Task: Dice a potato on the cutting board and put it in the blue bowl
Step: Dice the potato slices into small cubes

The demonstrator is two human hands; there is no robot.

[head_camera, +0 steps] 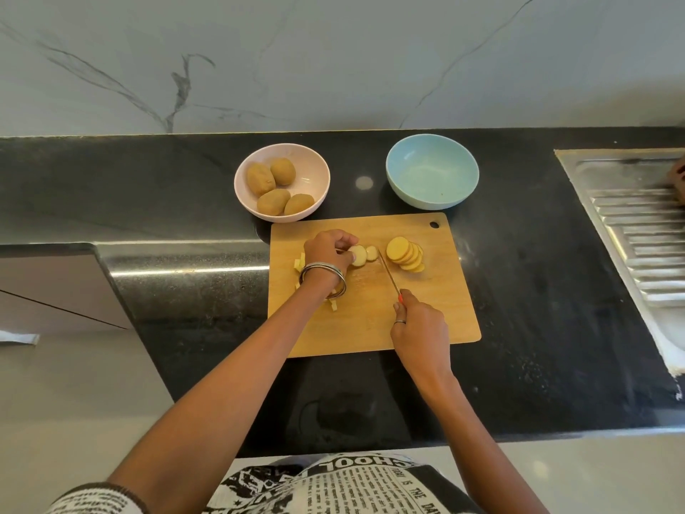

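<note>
On the rectangular wooden cutting board (437,313), your left hand (328,254) pinches pale round potato slices (358,255) at its fingertips. Your right hand (420,328) grips a thin, seemingly red-handled knife (389,273) just right of them. The round blue bowl (432,171) sits beyond the board.

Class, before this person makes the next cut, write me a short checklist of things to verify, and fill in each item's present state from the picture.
1. Right hand grips knife: ok.
2. Left hand steadies the potato slices about to be cut: ok.
3. Left fingertips away from blade: cannot tell.
4. Cutting board flat on counter: ok.
5. Blue bowl empty, ready for dice: ok.
6. Stack of remaining slices out of the blade's way: ok.
</note>
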